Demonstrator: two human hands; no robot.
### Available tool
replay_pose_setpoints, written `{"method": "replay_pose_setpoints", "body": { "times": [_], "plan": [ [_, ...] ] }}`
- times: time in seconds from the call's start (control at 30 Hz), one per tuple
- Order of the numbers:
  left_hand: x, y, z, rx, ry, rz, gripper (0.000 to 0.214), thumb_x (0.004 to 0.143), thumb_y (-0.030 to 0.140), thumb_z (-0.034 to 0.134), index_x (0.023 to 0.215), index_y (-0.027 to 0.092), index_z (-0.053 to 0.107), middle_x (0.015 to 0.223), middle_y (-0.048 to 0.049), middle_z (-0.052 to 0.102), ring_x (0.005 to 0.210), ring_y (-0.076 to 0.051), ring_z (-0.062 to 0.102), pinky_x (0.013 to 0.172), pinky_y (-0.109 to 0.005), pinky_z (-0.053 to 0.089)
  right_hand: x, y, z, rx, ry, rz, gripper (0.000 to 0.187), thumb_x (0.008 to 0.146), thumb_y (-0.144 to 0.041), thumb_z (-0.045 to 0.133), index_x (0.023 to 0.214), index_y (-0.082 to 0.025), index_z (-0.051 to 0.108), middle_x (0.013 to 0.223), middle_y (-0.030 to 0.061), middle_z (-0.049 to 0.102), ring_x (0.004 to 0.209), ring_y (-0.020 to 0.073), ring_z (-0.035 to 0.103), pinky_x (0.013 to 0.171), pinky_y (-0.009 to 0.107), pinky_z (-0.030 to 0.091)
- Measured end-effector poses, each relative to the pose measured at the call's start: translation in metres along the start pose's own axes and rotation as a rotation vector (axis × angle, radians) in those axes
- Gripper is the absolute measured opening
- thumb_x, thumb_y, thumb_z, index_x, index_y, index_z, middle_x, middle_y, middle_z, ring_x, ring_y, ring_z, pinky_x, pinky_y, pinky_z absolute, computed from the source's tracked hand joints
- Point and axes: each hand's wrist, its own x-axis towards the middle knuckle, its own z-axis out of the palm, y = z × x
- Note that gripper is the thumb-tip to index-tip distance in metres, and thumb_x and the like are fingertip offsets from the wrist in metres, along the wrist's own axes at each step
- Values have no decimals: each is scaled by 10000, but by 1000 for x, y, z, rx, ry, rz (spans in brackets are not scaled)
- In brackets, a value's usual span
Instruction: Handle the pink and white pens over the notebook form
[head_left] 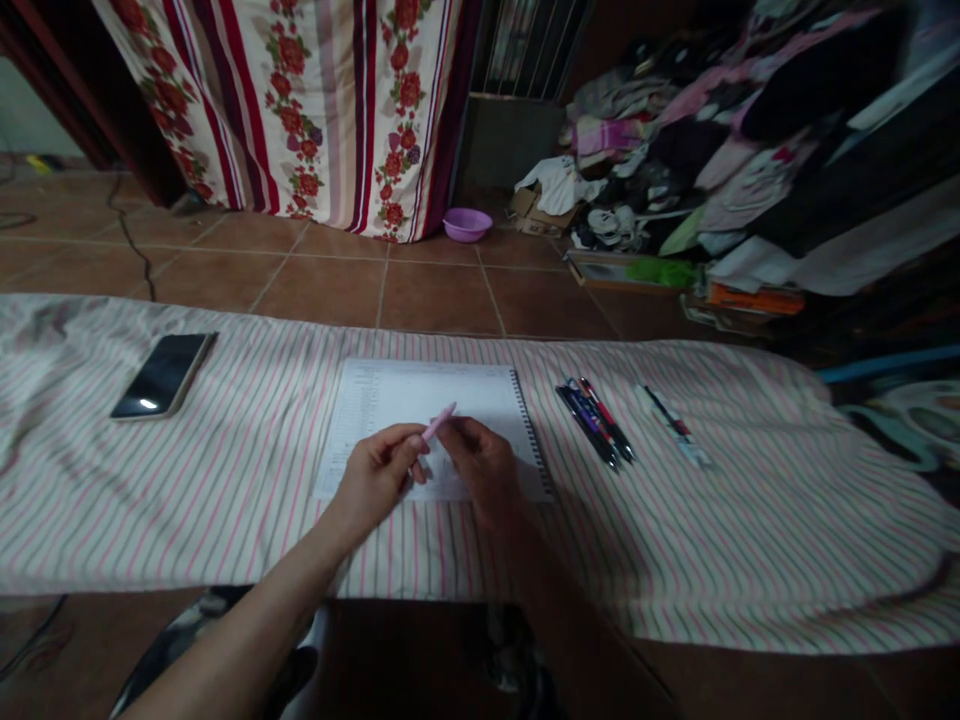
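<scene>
A slim pink pen (441, 420) is tilted up to the right above an open spiral notebook (480, 380). My left hand (381, 468) pinches its lower end between thumb and fingers. Close against the pen's right side, my right hand (484, 462) has its fingers curled, with the fingertips at the barrel and partly hidden. Under both hands lies the notebook, its white page printed with a column on the left and its black coil on the right.
On the striped cloth (247, 480), several pens (596, 422) lie right of the notebook, with another pen (673, 425) farther right. A phone (165, 375) lies at left. Beyond are a purple basin (467, 224), a floral curtain (337, 110) and heaped clothes (675, 150).
</scene>
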Motion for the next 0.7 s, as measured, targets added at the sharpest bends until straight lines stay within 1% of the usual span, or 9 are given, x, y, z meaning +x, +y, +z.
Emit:
{"method": "replay_pose_setpoints", "body": {
  "times": [0.07, 0.17, 0.27, 0.37, 0.47, 0.53, 0.6, 0.63, 0.7],
  "plan": [
    [-1, -6, 4, 75, 12, 41, 275, 709, 366, 683, 848, 129, 671, 543, 0, 601, 399, -66, 442, 402, -194, 299, -2, -2, 3, 9, 14, 33, 270, 691, -447, 645, 744, -183, 671, 536, -37, 502, 491, 89, 392, 448, 227, 259],
    [0, -15, 4, 128, 19, 73, 268, 702, 335, 692, 900, 155, 682, 632, -16, 631, 497, -105, 513, 471, -218, 357, -3, -2, 5, 36, 73, 56, 269, 685, -451, 654, 690, -183, 632, 526, -41, 477, 490, 86, 371, 444, 226, 252],
    [1, -21, 1, 207, 61, 150, 196, 690, 293, 701, 857, 190, 703, 662, -15, 623, 581, -137, 529, 550, -241, 383, -1, 0, 3, 67, 98, 76, 306, 679, -481, 659, 690, -178, 611, 511, -51, 438, 475, 81, 340, 438, 229, 240],
    [1, -20, -1, 317, 79, 245, 107, 720, 266, 664, 792, 207, 716, 620, -15, 594, 599, -154, 510, 574, -249, 365, 2, 4, 1, 102, 27, 78, 337, 687, -505, 650, 707, -169, 616, 505, -58, 423, 467, 77, 337, 447, 228, 261],
    [1, -18, -2, 422, 106, 298, 127, 748, 258, 624, 825, 211, 713, 672, -30, 617, 645, -166, 527, 612, -255, 368, 3, 5, 0, 177, -84, 71, 359, 721, -504, 621, 817, -161, 665, 550, -45, 466, 484, 76, 371, 456, 222, 283],
    [0, -17, -2, 485, 106, 294, 158, 773, 269, 590, 862, 201, 702, 695, -33, 622, 653, -164, 531, 625, -258, 372, 3, 5, -1, 230, -119, 84, 356, 724, -471, 633, 895, -164, 684, 579, -40, 490, 490, 68, 373, 452, 213, 277],
    [-1, -17, -2, 488, 72, 250, 186, 792, 295, 566, 881, 187, 689, 645, -20, 591, 600, -146, 504, 586, -254, 360, 3, 2, -3, 289, -136, 113, 336, 703, -422, 668, 918, -165, 691, 586, -40, 504, 488, 61, 361, 439, 206, 257],
    [-1, -17, -1, 448, 46, 209, 206, 797, 316, 560, 892, 180, 681, 597, -4, 555, 553, -133, 473, 549, -249, 344, 3, 0, -3, 324, -147, 128, 330, 693, -399, 681, 928, -167, 691, 600, -35, 525, 491, 60, 361, 432, 204, 244],
    [-3, -17, 1, 294, -22, 98, 266, 799, 376, 554, 919, 165, 662, 504, 37, 449, 458, -104, 379, 471, -237, 286, 3, -3, -4, 392, -175, 142, 320, 681, -365, 695, 935, -171, 690, 684, -2, 603, 513, 62, 383, 420, 203, 226]
  ]
}}
